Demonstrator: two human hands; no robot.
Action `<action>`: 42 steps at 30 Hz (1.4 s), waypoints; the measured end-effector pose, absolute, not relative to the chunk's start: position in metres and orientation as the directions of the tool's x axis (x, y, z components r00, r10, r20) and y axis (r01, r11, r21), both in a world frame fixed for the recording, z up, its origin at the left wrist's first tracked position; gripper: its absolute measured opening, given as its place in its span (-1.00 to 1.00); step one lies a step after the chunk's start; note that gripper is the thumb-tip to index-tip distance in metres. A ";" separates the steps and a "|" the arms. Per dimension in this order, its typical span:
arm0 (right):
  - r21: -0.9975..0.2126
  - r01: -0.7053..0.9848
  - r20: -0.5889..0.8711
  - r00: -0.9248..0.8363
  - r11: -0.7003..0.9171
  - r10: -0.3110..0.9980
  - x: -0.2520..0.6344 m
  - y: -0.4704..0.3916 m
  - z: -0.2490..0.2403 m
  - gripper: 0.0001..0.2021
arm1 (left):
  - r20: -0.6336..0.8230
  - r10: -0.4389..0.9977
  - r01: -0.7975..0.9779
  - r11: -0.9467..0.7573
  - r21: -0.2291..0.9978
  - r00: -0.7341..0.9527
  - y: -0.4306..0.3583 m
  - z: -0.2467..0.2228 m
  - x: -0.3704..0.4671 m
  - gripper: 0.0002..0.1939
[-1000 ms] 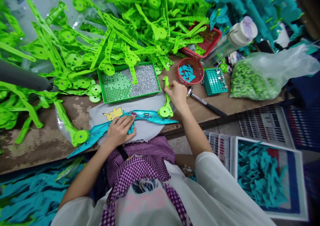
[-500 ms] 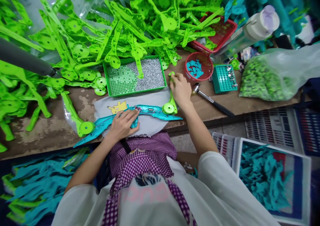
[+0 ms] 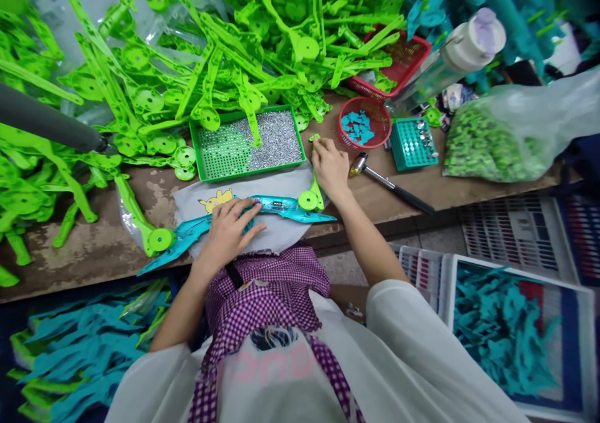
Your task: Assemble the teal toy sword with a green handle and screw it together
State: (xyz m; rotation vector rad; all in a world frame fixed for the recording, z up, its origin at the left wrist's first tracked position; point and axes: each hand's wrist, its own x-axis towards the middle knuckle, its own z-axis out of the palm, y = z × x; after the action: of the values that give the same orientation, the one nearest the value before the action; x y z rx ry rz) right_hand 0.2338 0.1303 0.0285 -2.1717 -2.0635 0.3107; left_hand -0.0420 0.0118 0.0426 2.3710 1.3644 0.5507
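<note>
A long teal plastic body [image 3: 290, 208] lies on a grey cloth [image 3: 281, 240] at the table's front edge, a green arm with a round disc at each end. My left hand [image 3: 230, 226] rests on the middle of the teal body, fingers spread and thumb apart. At the right end, my right hand [image 3: 330, 168] has its fingers bent round the upper part of the green arm [image 3: 309, 200], whose tip shows above the fingers. Just behind the cloth, a green tray [image 3: 220, 154] holds many small silvery pieces, with one green arm lying across it.
Green arms [image 3: 206, 48] are heaped behind. On the right are a hammer [image 3: 396, 189], a red basket [image 3: 387, 129] with teal pieces, a teal rack [image 3: 412, 145], a bottle [image 3: 469, 45] and a bag of green pieces [image 3: 492, 139]. Crates stand below.
The view has shifted slightly. My left hand has lifted its fingers a little and spread them more on the teal body. My right hand stays at the green arm.
</note>
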 end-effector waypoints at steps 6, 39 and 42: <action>-0.288 0.955 -0.042 0.069 -0.078 0.997 0.231 0.128 0.029 -0.49 | 0.078 0.905 0.562 -0.325 0.761 0.418 0.064 0.047 0.057 -0.66; -0.385 0.916 -0.009 -0.125 0.112 0.992 0.265 0.147 0.002 -0.42 | -0.300 0.756 0.661 -0.224 0.716 0.582 0.106 0.036 0.085 -0.67; -0.438 0.892 -0.023 -0.138 0.114 0.990 0.268 0.148 -0.003 -0.43 | -0.313 0.762 0.678 -0.216 0.703 0.567 0.107 0.039 0.085 -0.72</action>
State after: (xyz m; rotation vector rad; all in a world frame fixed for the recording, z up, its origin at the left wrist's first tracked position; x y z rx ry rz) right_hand 0.2676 0.1485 -0.0031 -1.8552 -2.1195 0.5113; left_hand 0.0850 0.1070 0.0390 1.9485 1.1584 0.1241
